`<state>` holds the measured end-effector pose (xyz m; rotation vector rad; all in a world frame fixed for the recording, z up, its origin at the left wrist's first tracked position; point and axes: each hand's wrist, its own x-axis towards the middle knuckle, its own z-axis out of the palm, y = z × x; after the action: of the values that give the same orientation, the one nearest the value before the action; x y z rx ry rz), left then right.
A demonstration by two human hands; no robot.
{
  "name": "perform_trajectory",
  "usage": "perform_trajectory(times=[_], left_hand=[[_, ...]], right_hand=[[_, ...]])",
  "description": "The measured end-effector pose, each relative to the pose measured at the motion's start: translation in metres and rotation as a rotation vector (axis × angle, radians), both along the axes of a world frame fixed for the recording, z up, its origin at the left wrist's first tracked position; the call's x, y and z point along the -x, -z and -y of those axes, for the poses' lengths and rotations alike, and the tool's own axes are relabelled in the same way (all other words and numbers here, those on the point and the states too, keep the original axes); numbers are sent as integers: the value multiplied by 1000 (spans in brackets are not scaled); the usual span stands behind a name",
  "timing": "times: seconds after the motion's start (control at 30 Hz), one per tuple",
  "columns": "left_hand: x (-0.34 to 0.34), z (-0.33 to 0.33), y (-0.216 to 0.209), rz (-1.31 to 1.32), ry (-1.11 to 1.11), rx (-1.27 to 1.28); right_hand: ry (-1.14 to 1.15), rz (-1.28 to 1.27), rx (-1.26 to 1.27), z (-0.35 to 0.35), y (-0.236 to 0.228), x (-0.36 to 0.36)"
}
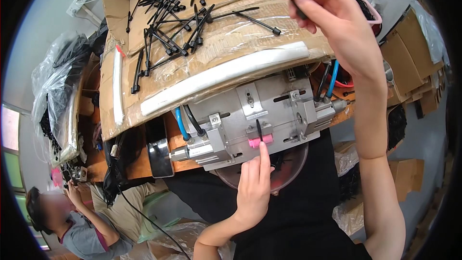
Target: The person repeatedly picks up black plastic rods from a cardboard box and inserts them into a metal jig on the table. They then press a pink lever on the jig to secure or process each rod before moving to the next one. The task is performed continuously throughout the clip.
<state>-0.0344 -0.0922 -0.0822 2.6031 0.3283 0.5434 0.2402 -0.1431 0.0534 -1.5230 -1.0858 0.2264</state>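
My left hand point(254, 183) reaches up to a grey metal fixture point(269, 110), its index fingertip touching a short black plastic pin point(259, 130) that stands in a pink holder point(260, 140). My right hand point(337, 24) is raised over the far right of a cardboard tray point(226, 43), fingers pinched on a thin dark piece that is mostly hidden. Many black plastic pins point(178, 24) lie scattered on the cardboard.
Blue and black air hoses point(185, 123) run into the fixture's sides. A pink-rimmed basin point(373, 12) with black parts sits behind my right hand. Cardboard boxes point(409, 62) stack at right, plastic bags point(57, 96) at left. Another person point(72, 226) sits at lower left.
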Motion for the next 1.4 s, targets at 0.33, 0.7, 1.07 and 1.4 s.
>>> perform_trajectory(times=[0.33, 0.7, 1.07, 1.4], left_hand=[[-8, -2, 3, -127, -21, -87], [-124, -181, -98, 186, -9, -257], [-75, -154, -102, 274, 81, 576], [-1, -27, -22, 179, 100, 43]], right_hand=[[63, -7, -227, 59, 55, 89], [95, 375, 118, 55, 165, 174], [139, 641, 199, 43, 95, 124], [152, 550, 576, -50, 4, -51]])
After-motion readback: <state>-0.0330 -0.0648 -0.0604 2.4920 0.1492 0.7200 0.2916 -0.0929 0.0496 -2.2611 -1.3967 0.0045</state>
